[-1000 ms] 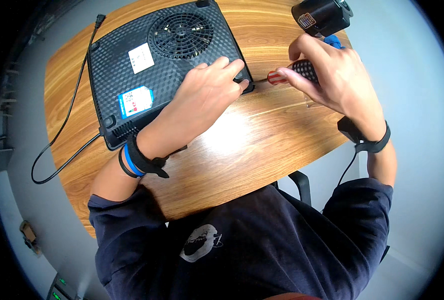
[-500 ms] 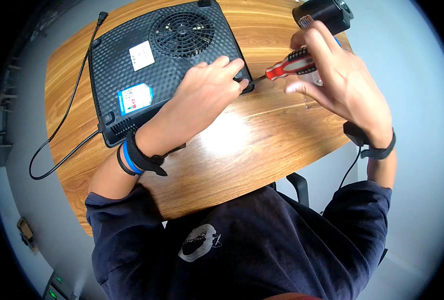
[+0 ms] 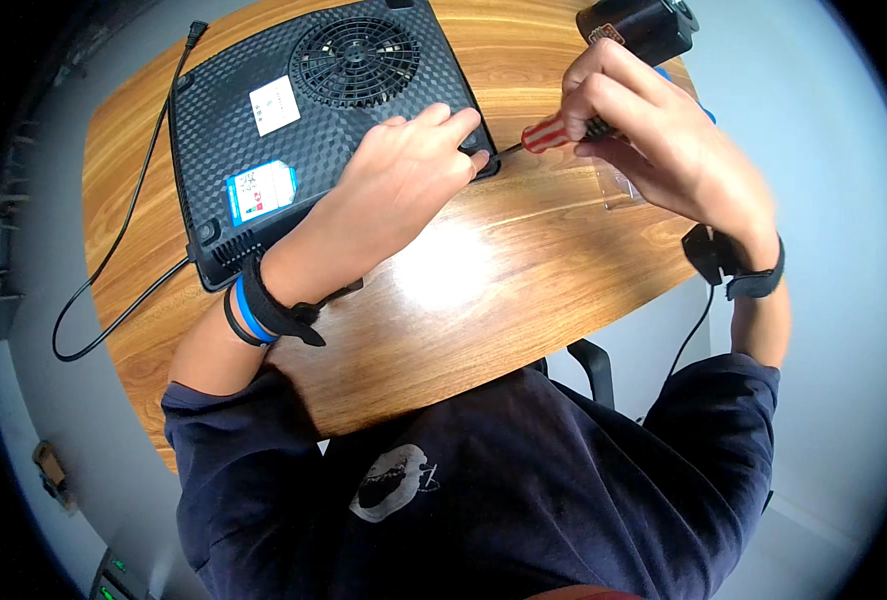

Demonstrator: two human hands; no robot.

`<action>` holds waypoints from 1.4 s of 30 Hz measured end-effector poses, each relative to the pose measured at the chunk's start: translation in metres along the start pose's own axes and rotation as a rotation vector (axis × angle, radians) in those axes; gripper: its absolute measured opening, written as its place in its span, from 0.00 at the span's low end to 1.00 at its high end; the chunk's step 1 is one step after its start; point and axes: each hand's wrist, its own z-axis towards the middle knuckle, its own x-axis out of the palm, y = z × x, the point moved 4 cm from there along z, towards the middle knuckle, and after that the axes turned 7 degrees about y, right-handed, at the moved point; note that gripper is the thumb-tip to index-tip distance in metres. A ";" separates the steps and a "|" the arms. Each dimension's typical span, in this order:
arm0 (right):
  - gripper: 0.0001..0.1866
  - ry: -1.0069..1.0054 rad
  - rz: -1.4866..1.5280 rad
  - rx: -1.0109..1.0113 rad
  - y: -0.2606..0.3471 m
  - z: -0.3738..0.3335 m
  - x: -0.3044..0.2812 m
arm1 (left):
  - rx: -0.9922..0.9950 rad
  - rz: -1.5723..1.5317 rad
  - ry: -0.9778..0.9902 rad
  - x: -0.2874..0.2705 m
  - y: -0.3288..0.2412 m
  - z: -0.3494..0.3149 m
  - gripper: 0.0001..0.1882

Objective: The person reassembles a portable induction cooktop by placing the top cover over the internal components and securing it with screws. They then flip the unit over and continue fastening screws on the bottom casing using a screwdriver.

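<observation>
A flat black appliance, apparently an induction cooker [image 3: 214, 140], lies underside up on the table, with its round fan grille [image 3: 357, 62] showing. My left hand [image 3: 404, 175] rests on its near right corner. Its fingers are spread over the base, and the thumb lies beside the corner foot. In my right hand [image 3: 664, 140], the fingers are wrapped around the handle of a red and black screwdriver [image 3: 544, 136]. The shaft points left and reaches the cooker's corner near my left thumb. Whatever the tip touches is too small to make out.
The cooker's black power cord [image 3: 129, 240] loops over the table's left edge, its plug [image 3: 198, 30] at the far left. A black cylindrical device [image 3: 644, 28] stands at the far right. Below my right hand lies a clear plastic piece [image 3: 619, 188] on the wooden table [image 3: 524, 270].
My right hand's fingers, loosened and spread around the screwdriver before, have closed over its handle. The left hand keeps its place on the cooker. The whole view has shifted slightly.
</observation>
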 end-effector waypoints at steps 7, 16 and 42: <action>0.24 -0.035 -0.225 0.233 0.015 0.009 0.000 | 0.014 0.031 0.001 0.003 0.001 0.002 0.21; 0.20 0.110 -0.181 0.488 -0.011 0.002 0.000 | 0.020 0.010 -0.007 0.002 0.001 0.001 0.21; 0.23 -0.190 -0.290 0.477 0.000 -0.007 0.002 | 0.001 0.036 0.025 0.005 0.004 -0.002 0.22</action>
